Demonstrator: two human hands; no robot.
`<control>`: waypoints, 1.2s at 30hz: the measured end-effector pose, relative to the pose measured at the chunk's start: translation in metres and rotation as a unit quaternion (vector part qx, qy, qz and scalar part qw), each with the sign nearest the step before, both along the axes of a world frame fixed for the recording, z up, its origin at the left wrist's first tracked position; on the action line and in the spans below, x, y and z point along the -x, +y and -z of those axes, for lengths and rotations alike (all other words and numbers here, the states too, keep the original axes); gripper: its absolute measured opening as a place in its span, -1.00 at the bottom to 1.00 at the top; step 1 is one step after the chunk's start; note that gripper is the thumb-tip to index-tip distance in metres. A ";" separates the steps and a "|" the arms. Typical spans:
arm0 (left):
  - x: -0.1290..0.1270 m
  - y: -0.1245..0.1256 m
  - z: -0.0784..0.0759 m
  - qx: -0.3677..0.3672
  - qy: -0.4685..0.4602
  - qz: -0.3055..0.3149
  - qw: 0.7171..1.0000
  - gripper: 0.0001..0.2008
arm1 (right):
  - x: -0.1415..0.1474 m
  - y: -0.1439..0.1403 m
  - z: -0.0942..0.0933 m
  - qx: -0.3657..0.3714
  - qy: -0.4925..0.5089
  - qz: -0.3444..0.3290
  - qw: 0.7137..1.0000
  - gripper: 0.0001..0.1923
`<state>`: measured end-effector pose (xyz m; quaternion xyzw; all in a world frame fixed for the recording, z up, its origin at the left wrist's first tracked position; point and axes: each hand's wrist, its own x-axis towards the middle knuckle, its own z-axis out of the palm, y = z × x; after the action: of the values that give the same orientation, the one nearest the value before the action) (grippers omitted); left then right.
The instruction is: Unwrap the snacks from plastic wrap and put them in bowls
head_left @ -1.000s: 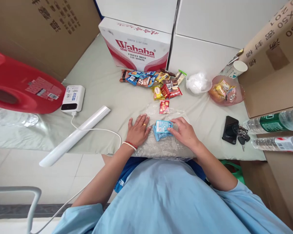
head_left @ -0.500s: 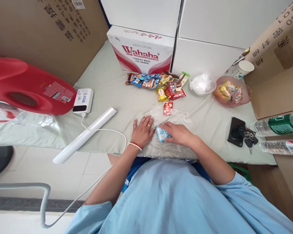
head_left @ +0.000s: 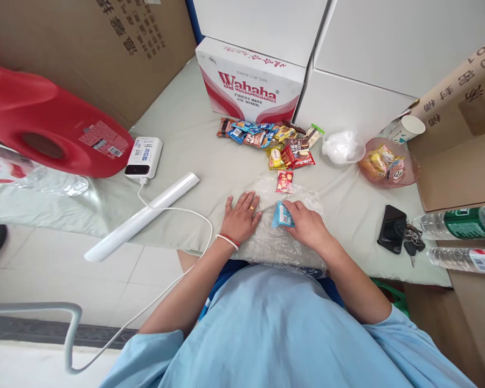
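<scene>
A clear plastic bag (head_left: pixel 285 245) lies at the near edge of the cloth-covered table (head_left: pixel 194 140). My left hand (head_left: pixel 241 216) rests flat on the bag's left edge, fingers spread. My right hand (head_left: pixel 306 225) pinches a small light-blue snack packet (head_left: pixel 282 215) and holds it tilted over the bag. A small red packet (head_left: pixel 284 181) lies just beyond the bag. Farther back sits a pile of several wrapped snacks (head_left: pixel 271 143).
A Wahaha carton (head_left: pixel 253 81) and white boxes stand at the back. Left: red jug (head_left: pixel 48 126), power bank (head_left: pixel 144 157), white lamp bar (head_left: pixel 143 215) with cable. Right: white plastic wad (head_left: pixel 341 146), pink bowl of snacks (head_left: pixel 388 161), paper cup (head_left: pixel 406 128), phone and keys (head_left: pixel 398 236), water bottles (head_left: pixel 456 223).
My right hand has gathered the blue packet from lying flat on the bag and lifted it on edge. The left hand stayed pressed on the bag. The camera shifted slightly left.
</scene>
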<state>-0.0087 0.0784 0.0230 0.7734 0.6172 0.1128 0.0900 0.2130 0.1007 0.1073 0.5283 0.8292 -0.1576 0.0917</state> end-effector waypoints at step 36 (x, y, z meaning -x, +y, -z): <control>0.001 0.000 0.000 -0.004 -0.006 0.000 1.000 -0.43 | -0.001 -0.007 -0.004 0.023 -0.003 -0.033 0.999 -0.12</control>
<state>-0.0097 0.0785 0.0230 0.7730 0.6163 0.1200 0.0909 0.2137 0.0941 0.1110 0.4990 0.8421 -0.1717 0.1113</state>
